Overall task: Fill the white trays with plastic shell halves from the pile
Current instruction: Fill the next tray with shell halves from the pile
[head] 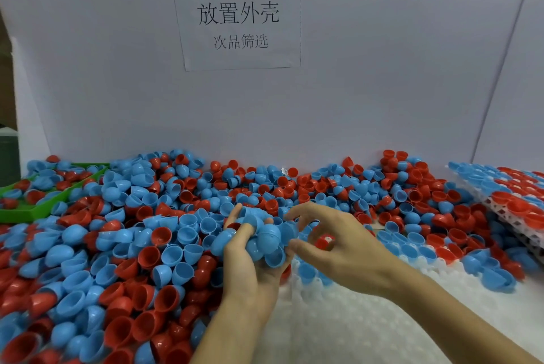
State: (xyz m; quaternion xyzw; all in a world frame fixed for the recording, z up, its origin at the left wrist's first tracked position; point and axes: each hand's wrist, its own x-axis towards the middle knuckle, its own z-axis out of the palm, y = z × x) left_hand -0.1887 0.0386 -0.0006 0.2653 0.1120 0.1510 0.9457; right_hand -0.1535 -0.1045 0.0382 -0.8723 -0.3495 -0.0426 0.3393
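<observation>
The pile of shell halves [141,240], red and blue, is spread across the left and middle of the work surface up to the white back panel [382,69], on which a printed notice [240,19] is fixed. The white tray [338,325] being filled lies at the near right edge; only its far rows, next to the pile, are seen to carry shells, so the fill is judged to be at an early stage. A stack of filled trays [512,201] is set at the far right edge, and a green tray [26,210] at the far left edge is partly buried. A cluster of blue shell halves [262,237] is clamped in the left hand [250,269], palm turned inward and fingers curled round the cluster above the boundary between pile and tray. The right hand [332,246] is held just beside it, wrist raised, its upper fingers spread and bent toward the cluster; a small red piece [323,241] appears to be held under its lower fingers, though the contact cannot be told for certain. Risks are judged as follows: nested shells may be seated two to a pocket, and the overfull left-hand grip may let shells spill onto seated rows.
</observation>
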